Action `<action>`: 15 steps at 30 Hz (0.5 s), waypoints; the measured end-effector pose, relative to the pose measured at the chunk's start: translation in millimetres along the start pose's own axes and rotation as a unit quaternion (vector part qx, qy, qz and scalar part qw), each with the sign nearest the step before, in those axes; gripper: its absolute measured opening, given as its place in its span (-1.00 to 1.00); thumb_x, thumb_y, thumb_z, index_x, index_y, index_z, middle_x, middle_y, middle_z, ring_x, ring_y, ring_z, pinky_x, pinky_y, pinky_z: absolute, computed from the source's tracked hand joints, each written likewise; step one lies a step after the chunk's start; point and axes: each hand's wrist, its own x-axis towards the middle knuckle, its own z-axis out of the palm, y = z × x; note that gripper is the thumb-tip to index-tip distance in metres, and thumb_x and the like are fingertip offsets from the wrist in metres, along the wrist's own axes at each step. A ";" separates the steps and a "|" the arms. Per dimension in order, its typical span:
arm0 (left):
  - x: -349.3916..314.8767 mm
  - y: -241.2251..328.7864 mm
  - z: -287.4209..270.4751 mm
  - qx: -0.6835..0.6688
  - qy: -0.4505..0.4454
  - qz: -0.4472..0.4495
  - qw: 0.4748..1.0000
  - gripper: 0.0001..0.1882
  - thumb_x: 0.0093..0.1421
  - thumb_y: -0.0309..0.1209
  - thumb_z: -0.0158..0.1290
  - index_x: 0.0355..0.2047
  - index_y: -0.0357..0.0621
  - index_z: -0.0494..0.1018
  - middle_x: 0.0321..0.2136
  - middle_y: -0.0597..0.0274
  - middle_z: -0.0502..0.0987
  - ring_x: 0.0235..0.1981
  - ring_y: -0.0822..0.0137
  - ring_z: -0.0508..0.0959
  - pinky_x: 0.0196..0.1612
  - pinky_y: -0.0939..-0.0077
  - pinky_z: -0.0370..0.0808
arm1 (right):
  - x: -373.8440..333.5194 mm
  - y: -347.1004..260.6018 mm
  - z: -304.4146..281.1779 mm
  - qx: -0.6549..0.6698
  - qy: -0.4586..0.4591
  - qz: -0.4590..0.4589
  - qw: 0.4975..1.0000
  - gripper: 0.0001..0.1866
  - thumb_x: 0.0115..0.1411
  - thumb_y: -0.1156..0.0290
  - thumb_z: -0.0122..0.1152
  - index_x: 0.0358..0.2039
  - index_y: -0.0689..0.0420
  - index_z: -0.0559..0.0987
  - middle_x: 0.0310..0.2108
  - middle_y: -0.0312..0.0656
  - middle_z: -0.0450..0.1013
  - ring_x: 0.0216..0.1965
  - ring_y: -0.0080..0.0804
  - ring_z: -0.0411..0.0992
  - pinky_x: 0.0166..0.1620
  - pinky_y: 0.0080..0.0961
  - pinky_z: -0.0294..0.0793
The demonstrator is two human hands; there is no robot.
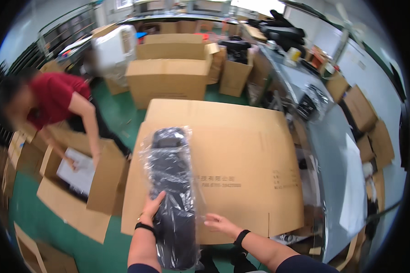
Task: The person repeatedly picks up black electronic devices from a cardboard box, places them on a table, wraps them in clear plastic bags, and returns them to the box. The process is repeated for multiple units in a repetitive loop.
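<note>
A long black padded item (171,182) in a loose clear plastic bag lies lengthwise in front of me, its kind not clear. My left hand (153,207) grips its left edge, with the thumb on top and the other fingers hidden from sight. Just right of the bag is my right hand (221,224), fingers stretched toward the plastic and apparently holding nothing. Beneath the far part of the item spreads a large flat cardboard sheet (241,145) with some print on it. The near end of the item reaches past the cardboard's front edge.
At left, a person in a red shirt (61,95) bends over an open carton (107,182), hands on a white sheet (77,170) inside. Big open cartons (166,82) stand beyond the cardboard. Along the right runs a long grey workbench (332,154) holding a plastic-wrapped black item (310,102).
</note>
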 end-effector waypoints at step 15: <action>-58.9 126.9 51.5 0.507 0.055 0.138 0.849 -0.03 -0.06 0.07 0.17 0.23 -0.25 0.08 0.08 -0.29 0.30 0.14 -0.08 0.29 0.19 0.02 0.16 | -256.1 218.0 -120.7 -0.049 0.267 0.218 0.938 -0.49 0.11 0.08 0.19 -0.03 0.14 0.47 -0.34 -0.21 0.52 -0.40 -0.53 0.49 -0.38 -0.57 0.50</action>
